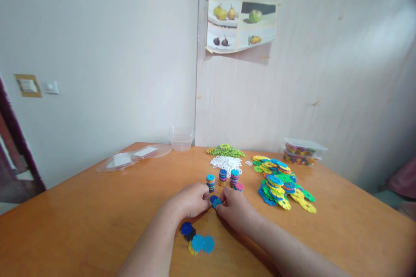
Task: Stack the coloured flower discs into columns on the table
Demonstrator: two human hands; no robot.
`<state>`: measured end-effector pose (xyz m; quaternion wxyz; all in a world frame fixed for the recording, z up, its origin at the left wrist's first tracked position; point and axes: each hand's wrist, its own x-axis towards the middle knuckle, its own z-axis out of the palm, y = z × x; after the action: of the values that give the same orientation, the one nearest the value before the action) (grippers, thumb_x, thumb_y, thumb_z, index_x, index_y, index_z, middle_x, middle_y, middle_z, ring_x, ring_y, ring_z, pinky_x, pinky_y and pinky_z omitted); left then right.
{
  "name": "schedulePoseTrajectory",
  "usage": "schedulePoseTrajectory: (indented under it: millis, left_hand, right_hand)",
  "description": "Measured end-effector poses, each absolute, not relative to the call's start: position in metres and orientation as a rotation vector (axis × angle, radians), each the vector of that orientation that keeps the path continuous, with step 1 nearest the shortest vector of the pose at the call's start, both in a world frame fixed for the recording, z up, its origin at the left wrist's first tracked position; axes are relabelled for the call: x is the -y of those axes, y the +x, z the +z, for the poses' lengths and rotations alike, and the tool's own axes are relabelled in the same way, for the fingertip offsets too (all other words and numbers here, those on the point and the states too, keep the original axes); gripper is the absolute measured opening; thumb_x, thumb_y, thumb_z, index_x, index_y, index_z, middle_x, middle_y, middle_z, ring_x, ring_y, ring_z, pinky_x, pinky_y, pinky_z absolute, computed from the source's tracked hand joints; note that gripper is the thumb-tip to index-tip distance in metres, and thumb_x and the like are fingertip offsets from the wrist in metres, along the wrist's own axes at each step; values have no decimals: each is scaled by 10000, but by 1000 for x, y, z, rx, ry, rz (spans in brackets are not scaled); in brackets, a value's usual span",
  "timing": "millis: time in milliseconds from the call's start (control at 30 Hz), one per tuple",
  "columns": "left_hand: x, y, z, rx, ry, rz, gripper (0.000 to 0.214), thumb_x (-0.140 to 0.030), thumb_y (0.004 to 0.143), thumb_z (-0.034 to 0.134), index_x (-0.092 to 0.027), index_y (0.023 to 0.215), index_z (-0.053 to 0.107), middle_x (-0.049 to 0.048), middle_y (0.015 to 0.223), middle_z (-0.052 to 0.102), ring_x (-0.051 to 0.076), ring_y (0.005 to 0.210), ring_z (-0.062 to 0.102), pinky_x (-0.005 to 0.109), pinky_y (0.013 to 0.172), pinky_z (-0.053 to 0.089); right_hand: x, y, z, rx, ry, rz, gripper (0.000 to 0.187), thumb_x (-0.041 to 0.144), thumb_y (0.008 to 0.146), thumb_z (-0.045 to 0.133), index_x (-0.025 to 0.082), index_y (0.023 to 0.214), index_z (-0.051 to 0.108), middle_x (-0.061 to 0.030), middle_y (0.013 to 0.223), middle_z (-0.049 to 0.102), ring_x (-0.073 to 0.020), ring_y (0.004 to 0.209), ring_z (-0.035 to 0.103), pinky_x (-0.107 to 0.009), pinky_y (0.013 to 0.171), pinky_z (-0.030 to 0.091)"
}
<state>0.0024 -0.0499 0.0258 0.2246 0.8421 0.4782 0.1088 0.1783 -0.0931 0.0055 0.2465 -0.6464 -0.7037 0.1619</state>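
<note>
Both hands meet over the middle of the orange table (81,212). My left hand (191,200) and my right hand (234,208) each have the fingers pinched on small blue plastic discs (215,201) held between them. Just beyond the hands stand three short stacks of coloured discs (222,178), with a pink disc (239,187) beside the right one. Between my forearms lie a few loose discs (198,239), dark blue, light blue and yellow.
A big heap of mixed coloured discs (279,183) lies to the right. Behind are a white disc pile (226,164), a green disc pile (226,151), a lidded box of discs (302,151), an empty clear tub (181,138) and two clear lids (134,156).
</note>
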Motion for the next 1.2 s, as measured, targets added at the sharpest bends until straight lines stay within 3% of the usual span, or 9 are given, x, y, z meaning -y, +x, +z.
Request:
schedulePoseTrajectory:
  millis: [267,600,767,867,1067,1200]
  left_hand:
    - [49,3,22,-1307,2275,307,142,-315,733,548,-182,692,572,9,670,589,135,601,497,214,505,276]
    - [43,1,15,-1259,2279,317,78,-261,711,546,-193,724,580,6,687,612,140,624,523,209,520,286]
    - [42,2,14,-1279,2274,285,70,-267,700,553,-198,709,556,4,672,607,143,607,529,214,511,281]
    - [44,2,16,-1301,2275,286,88,-289,696,565,-203,714,555,4,678,609,151,614,535,219,511,282]
    - [45,3,18,-1315,2274,309,124,-318,696,579,-198,720,558,4,695,609,152,643,536,217,526,290]
    - [44,4,18,-1338,2245,320,144,-318,682,603,-187,711,551,-14,643,564,142,622,510,218,532,284]
  right_hand:
    - [92,183,10,1931,-1689,497,89,178,753,554,177,668,528,-6,662,601,-119,631,504,-218,525,274]
    - [86,178,8,1587,-1595,956,186,300,840,467,198,685,479,43,514,547,-83,387,470,-189,399,303]
    - [87,174,7,1559,-1635,893,82,273,825,497,192,821,511,43,537,563,-92,403,484,-186,410,310]
    - [86,173,6,1571,-1685,831,131,214,804,518,179,925,555,37,556,578,-98,439,493,-192,447,316]
    - [83,174,7,1769,-1672,776,105,168,792,543,176,798,647,16,559,590,-99,499,495,-207,507,309]
    - [84,175,9,1786,-1657,744,91,194,796,568,187,811,657,20,567,594,-101,508,489,-213,515,309]
